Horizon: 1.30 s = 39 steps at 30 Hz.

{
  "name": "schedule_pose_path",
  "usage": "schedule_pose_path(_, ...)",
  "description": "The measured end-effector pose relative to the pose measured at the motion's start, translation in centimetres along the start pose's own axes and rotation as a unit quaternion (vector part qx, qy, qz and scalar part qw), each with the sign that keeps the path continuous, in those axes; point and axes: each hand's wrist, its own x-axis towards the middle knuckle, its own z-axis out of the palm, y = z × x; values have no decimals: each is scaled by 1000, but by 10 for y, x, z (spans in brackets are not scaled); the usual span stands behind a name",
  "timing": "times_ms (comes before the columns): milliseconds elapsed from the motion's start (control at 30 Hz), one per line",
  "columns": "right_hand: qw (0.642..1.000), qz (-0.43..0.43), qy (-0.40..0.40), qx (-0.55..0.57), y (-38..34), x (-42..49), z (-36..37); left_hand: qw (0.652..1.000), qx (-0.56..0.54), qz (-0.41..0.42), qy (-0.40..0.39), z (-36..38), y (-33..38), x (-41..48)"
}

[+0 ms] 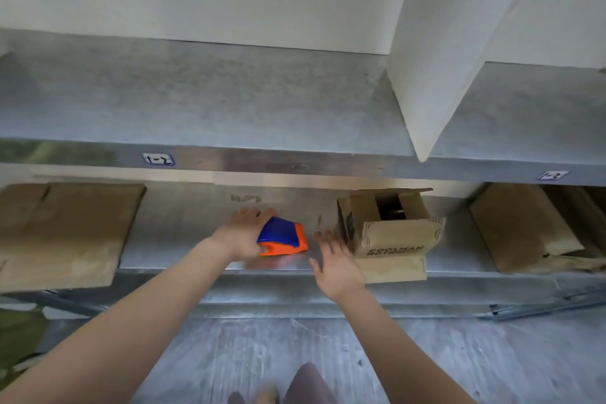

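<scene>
A blue and orange tool (284, 237), possibly a tape dispenser, lies on the metal shelf (183, 233) at its middle. My left hand (244, 231) grips the tool from its left side, fingers curled over the top. My right hand (334, 264) hovers just right of the tool with its fingers spread and holds nothing. A small open cardboard box (392, 233) marked COOLMAN stands right beside my right hand, its front flap hanging over the shelf edge.
A flat cardboard sheet (62, 233) covers the shelf's left end. More cardboard boxes (524, 229) lie at the right. An upper metal shelf (196, 102) juts out above, with a white pillar (459, 43) at the right. The floor (262, 354) is grey.
</scene>
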Motion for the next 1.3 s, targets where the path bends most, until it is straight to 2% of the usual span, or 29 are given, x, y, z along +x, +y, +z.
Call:
schedule_pose_path(100,1000,-1,10,28,1,1,0,999,-47,11,-4,0,-3,-2)
schedule_pose_path(367,988,27,49,140,1,-7,-3,995,-14,72,70,6,6,-25)
schedule_pose_path(500,982,19,76,171,-1,-16,-8,985,-89,86,117,-23,-3,-38)
schedule_pose_path(700,961,36,122,247,-16,-25,-36,978,-63,142,137,-58,-4,-53)
schedule_pose_path(800,927,67,138,343,-20,-28,-51,972,-87,165,143,-73,10,-62)
schedule_pose_path(900,846,96,113,512,-23,-37,-66,964,-97,184,163,-86,27,-67)
schedule_pose_path(967,821,86,106,554,-20,-42,-73,960,-106,196,169,-92,37,-66)
schedule_pose_path(1167,854,48,168,490,13,-48,-92,951,-101,218,194,-96,75,-56)
schedule_pose_path(1300,874,55,204,437,45,-56,-110,952,-93,211,202,-86,102,-41)
